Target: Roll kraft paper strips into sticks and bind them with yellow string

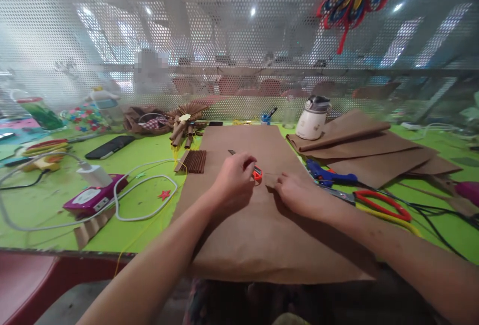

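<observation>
My left hand (235,176) is closed low over the large sheet of brown kraft paper (239,245), its fingers curled around an orange utility knife (257,173). A dark tip sticks out on the hand's far side; the knife's middle is hidden by my fingers. To its right, my right hand (294,192) pinches a small brown paper piece (270,180) close to the sheet. Left of my hands lies a pleated stack of brown paper (195,162). Scissors with red and yellow handles (381,204) and a blue glue gun (329,173) rest beside my right forearm.
A white bottle (311,120) stands at the back right by folded brown paper (355,140). On the left are a purple power strip (95,196), a white cable (146,216), a black phone (110,148) and a red star (163,194). Rolled paper tubes (183,133) stand behind.
</observation>
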`<state>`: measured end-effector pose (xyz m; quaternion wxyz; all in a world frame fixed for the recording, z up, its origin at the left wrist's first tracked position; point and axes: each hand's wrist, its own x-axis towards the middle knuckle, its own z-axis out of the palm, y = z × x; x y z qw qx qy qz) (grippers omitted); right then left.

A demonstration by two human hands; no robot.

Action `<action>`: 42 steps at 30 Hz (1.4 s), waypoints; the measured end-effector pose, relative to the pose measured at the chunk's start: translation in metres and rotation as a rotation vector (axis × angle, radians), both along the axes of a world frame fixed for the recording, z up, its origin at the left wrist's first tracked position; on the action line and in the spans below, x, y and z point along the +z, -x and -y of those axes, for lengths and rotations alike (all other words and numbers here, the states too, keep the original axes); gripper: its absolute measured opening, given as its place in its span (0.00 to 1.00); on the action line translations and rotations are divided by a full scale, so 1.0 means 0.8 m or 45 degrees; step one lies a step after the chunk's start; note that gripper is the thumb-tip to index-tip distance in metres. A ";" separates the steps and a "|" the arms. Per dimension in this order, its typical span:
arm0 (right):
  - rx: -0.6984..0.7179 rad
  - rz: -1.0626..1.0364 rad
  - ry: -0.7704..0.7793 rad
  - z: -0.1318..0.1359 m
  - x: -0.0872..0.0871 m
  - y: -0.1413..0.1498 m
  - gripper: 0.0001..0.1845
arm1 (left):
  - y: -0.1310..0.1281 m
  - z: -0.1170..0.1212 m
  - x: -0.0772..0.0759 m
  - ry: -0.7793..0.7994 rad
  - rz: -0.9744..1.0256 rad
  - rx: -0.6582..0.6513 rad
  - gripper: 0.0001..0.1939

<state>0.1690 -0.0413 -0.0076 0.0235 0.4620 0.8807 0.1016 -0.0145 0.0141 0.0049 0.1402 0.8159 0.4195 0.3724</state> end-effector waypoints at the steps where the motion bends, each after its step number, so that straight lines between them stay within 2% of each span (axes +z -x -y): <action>1: -0.012 -0.012 -0.018 -0.001 -0.001 -0.001 0.11 | 0.000 0.000 -0.001 0.027 0.011 -0.009 0.09; 3: -0.058 -0.040 -0.061 -0.001 0.003 -0.005 0.11 | 0.000 -0.001 -0.001 0.099 0.056 -0.035 0.08; 5: -0.115 -0.175 -0.146 0.003 0.014 -0.012 0.12 | 0.001 -0.002 0.002 0.239 0.156 -0.074 0.08; 8: -0.140 -0.565 -0.444 0.009 0.036 -0.016 0.13 | 0.004 0.001 0.013 0.669 0.422 -0.180 0.22; 9: -0.105 -0.667 -0.553 0.011 0.042 -0.014 0.13 | 0.004 0.003 0.017 0.851 0.522 -0.249 0.26; 11: 0.033 -0.697 -0.665 0.012 0.046 -0.002 0.13 | 0.006 0.008 0.022 1.180 0.712 -0.435 0.31; 13: 0.198 -0.606 -0.633 0.013 0.045 0.015 0.13 | 0.007 0.010 0.023 1.312 0.872 -0.553 0.27; 16: 0.372 -0.618 -0.508 0.017 0.041 0.036 0.11 | 0.009 0.007 0.019 1.226 0.974 -0.529 0.19; 18: 0.436 -0.828 -0.435 0.021 0.044 0.036 0.09 | 0.011 0.004 0.016 1.175 1.004 -0.480 0.19; 19: 0.408 -0.971 -0.419 0.023 0.047 0.032 0.08 | 0.011 0.003 0.015 1.178 1.021 -0.472 0.18; 20: 0.328 -1.122 -0.425 0.022 0.051 0.025 0.09 | 0.011 0.003 0.015 1.197 1.036 -0.474 0.18; 22: 0.040 -1.384 -0.470 0.017 0.056 0.008 0.13 | 0.010 0.005 0.016 1.247 1.048 -0.493 0.18; 24: -0.157 -1.571 -0.407 0.007 0.056 -0.007 0.16 | 0.007 0.009 0.018 1.243 0.999 -0.504 0.15; 26: -0.197 -1.702 -0.147 -0.004 0.051 -0.014 0.18 | 0.005 0.014 0.019 1.157 0.897 -0.478 0.14; 29: -0.204 -1.750 0.350 -0.012 0.040 -0.011 0.18 | 0.003 0.019 0.019 1.016 0.760 -0.446 0.12; 31: -0.214 -1.776 0.533 -0.012 0.035 -0.006 0.14 | 0.002 0.021 0.019 0.976 0.744 -0.441 0.10; 33: -0.238 -1.847 0.574 -0.010 0.033 -0.001 0.11 | 0.001 0.023 0.018 0.975 0.754 -0.451 0.09; 39: -0.220 -2.022 0.531 -0.010 0.030 0.000 0.08 | 0.000 0.024 0.019 1.055 0.818 -0.488 0.08; 42: -0.258 -2.109 0.574 -0.011 0.029 -0.001 0.11 | 0.002 0.021 0.020 1.029 0.769 -0.491 0.10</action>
